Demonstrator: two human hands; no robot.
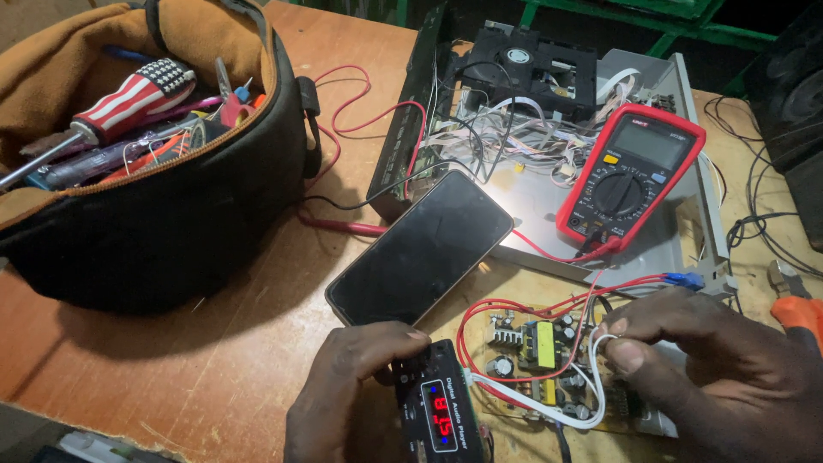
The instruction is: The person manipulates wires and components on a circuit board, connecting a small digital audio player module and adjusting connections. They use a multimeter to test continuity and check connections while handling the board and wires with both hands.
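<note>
Head view, looking down on a worn wooden surface (214,369) under dim light. Left hand (343,394) at the lower middle of the frame, fingers (403,339) curled around the top end of a small black audio module (437,416) with a lit red digit display, thumb side hidden below. Right hand (711,369) at the lower right, thumb and forefinger pinched on a white wire (591,386) that loops down across a bare circuit board (549,360). Board lying flat between the two hands, just right of the module, carrying a yellow transformer, dark capacitors and a finned heat sink. Thin red wires (514,313) arching over the board and running up toward a red multimeter (630,176) in the upper right, propped on the grey metal chassis (686,94) of an opened disc player. Tangle of white and grey cabling at the upper middle of the chassis, beside a black disc drive (536,69). Dark smartphone (420,249), screen off, lying tilted in the centre of the frame, one corner resting on the chassis edge, lower end near the left hand. Open black and tan tool bag (163,206) filling the upper left, with a screwdriver (129,99) with a red, white and blue striped handle poking out among other tools. Orange-handled pliers (797,309) at the right edge, just beside the right hand.
</note>
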